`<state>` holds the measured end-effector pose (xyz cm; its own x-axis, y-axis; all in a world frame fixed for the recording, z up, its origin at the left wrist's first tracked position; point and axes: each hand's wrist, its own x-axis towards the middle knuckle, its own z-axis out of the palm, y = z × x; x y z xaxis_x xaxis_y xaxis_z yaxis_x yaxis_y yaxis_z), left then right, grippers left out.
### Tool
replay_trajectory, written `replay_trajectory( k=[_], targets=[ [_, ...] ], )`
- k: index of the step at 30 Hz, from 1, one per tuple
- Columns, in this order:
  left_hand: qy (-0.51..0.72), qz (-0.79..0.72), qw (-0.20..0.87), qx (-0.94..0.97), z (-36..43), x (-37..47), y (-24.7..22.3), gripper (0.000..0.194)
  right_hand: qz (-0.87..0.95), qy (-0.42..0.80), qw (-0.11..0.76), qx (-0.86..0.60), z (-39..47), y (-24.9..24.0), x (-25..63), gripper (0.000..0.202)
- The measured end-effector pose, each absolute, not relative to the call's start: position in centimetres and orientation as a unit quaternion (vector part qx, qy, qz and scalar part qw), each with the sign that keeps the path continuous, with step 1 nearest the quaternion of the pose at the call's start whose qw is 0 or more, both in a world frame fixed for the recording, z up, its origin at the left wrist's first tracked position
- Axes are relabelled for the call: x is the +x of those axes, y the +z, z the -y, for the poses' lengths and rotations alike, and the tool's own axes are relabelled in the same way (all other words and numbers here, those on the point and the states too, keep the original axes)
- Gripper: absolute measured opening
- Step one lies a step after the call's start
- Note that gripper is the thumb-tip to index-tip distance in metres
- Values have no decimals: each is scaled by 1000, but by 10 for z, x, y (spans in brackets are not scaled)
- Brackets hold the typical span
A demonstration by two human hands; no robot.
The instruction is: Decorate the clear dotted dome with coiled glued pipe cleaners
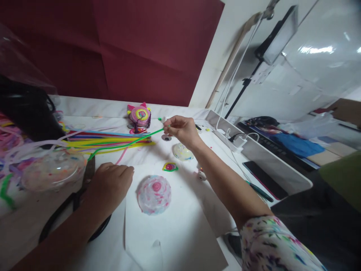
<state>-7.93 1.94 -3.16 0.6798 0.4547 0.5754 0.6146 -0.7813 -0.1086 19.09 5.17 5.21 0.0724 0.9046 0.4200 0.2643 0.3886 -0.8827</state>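
My right hand (180, 130) pinches one end of a green pipe cleaner (126, 143), which stretches leftward over a bundle of coloured pipe cleaners (113, 140). Curled near the black-handled scissors (89, 171), my left hand (114, 180) has its fingers pressed together; what they hold, if anything, is hidden. A pink and blue speckled dome (154, 195) rests on a white sheet (175, 229). Just above it sits a small eye shape (170, 166) in red, yellow and green. Below my right hand is a yellowish speckled dome (182, 151).
A pink round ornament (140, 116) stands at the back. To the left are a clear dome (55, 171) and a black bag (28, 113). A phone (263, 178), a power strip (229, 141) and a raised table edge (282, 171) lie at the right.
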Motion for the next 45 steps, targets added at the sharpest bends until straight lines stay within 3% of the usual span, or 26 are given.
replay_trajectory(
  k=[4,10,18,27,35,45],
  targets=[
    [-334,321,162,-871,-21,-81,-31,25,614,262,585,-460,-19,50,195,10],
    [-370,309,67,-873,-20,-74,-35,41,655,182,585,-442,28,29,187,2],
    [-336,308,-65,-888,-16,-67,-34,40,707,97,585,-385,48,5,176,8],
    [-347,255,81,-899,-12,-68,-33,34,760,34,511,-400,58,-9,184,15],
    [-276,241,253,-896,-2,-73,-27,26,799,-15,403,-446,60,-18,192,23],
    [-238,245,281,-897,14,-71,-15,27,805,17,371,-462,59,-28,188,24]
  ],
)
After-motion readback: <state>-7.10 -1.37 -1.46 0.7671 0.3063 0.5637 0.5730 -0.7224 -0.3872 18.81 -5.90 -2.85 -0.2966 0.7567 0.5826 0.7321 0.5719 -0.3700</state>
